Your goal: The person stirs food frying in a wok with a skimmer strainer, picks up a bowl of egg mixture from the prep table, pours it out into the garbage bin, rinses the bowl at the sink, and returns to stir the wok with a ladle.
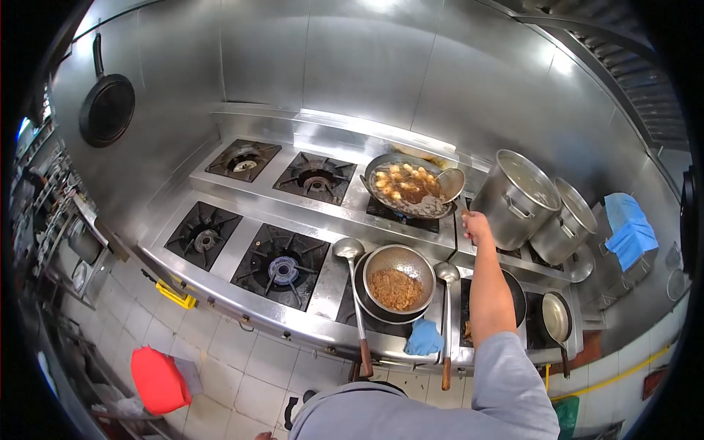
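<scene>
My right hand [477, 227] is closed round the handle of a skimmer [452, 183], with the arm stretched out over the stove. The skimmer's round bowl rests at the right side of a dark wok [374, 192] on a back burner. In the wok, several golden pieces of food [403, 180] lie in bubbling brown oil. At the bottom edge, only a sliver of my left hand [264, 436] shows, low beside my body; its fingers are too cut off to read.
A perforated bowl of browned crumbly food [396, 290] sits in a pan at the front, between two ladles [348, 249]. A blue cloth [425, 339] lies beside it. Tall pots [517, 198] stand right of the wok. A front burner [283, 270] glows blue.
</scene>
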The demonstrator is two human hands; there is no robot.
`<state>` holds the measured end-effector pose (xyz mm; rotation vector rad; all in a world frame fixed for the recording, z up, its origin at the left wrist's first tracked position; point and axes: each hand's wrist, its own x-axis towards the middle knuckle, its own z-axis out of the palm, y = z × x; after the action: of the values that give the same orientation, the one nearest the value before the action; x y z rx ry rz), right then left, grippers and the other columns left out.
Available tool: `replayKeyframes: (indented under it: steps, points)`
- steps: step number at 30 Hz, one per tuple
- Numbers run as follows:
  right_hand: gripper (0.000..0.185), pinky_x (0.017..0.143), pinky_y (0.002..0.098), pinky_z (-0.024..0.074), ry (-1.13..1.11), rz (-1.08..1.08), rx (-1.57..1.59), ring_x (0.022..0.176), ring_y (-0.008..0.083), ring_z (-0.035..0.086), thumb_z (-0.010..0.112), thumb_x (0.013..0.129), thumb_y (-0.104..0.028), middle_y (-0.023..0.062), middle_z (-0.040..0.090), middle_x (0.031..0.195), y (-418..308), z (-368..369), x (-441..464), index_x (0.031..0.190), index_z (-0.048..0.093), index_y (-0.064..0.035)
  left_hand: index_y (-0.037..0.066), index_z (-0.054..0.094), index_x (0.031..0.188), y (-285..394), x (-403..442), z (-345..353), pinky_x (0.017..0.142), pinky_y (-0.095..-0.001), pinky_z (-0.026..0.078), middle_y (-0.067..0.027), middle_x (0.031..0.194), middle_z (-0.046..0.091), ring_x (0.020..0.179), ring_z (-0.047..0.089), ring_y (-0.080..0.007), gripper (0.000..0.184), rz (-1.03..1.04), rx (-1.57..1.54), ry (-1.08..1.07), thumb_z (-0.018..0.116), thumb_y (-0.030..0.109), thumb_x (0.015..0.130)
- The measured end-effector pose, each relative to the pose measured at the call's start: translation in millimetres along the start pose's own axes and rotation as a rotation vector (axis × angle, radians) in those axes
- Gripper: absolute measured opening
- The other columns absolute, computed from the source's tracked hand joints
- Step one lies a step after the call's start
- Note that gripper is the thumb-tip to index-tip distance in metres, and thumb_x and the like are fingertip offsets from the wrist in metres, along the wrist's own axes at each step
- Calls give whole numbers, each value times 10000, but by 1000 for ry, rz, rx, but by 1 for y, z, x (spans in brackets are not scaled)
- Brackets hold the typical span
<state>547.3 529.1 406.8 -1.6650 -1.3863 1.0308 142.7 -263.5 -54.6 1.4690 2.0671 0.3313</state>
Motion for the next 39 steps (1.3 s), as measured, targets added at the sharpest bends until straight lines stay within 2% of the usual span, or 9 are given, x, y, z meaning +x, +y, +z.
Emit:
replayKeyframes:
  steps: [8,11,17,22,24,32,35,37,39]
  points:
    - [184,412,233,375,-118,36,170,435,58,362,537,822,-152,-34,430,612,18,39,26,1001,516,-116,16,519,929,28,10,9,441,-353,448,-113,714,591,547,563,-244,250,-146,35,3,508,224,791]
    - [269,423,239,379,-188,47,236,471,62,393,557,819,-167,-31,455,628,28,48,36,1079,498,-136,39,523,930,108,29,-47,421,-331,434,-97,709,583,498,535,-210,238,-868,-1098,205,506,239,803]
    - [187,426,242,364,-296,84,351,425,59,359,533,837,-159,-36,423,600,33,61,30,1017,493,-126,40,530,960,146,67,-73,398,-309,405,-98,738,584,470,499,-174,224,-954,-1229,295,481,220,835]
    - [197,427,239,362,-367,129,433,430,55,357,521,848,-175,-40,435,604,29,59,13,1036,495,-122,54,566,946,141,58,-52,568,-309,465,-108,775,600,647,573,-213,227,-904,-1163,220,497,232,823]
    - [212,425,234,360,-389,117,435,435,51,356,516,851,-174,-42,438,605,29,55,4,1056,491,-123,35,577,962,91,47,-16,709,-315,461,-132,843,615,792,589,-257,293,-228,-256,142,458,267,828]
    - [343,416,208,364,-374,41,258,438,43,353,503,847,-135,-40,433,606,22,29,-27,1183,439,-105,33,606,940,103,33,-7,800,-344,440,-160,937,601,901,563,-295,332,-423,-205,49,403,274,838]
    - [446,398,189,357,-308,-74,137,449,48,379,502,824,-86,-30,446,615,5,15,-51,1251,379,-51,27,599,956,123,37,-25,788,-336,443,-170,940,597,893,569,-293,305,-740,-510,55,429,247,830]
    - [446,409,200,369,-259,-138,49,487,56,407,523,808,-81,-28,460,640,4,9,-55,1239,407,-63,57,487,975,130,38,-28,360,-318,452,-95,719,572,439,538,-212,221,-590,-842,67,457,224,833]
    - [432,518,244,435,-180,-240,-137,612,113,508,556,774,-74,31,571,764,5,0,-53,1199,474,-68,54,489,974,142,49,-39,354,-319,451,-95,718,573,435,537,-208,224,-736,-961,76,458,224,832]
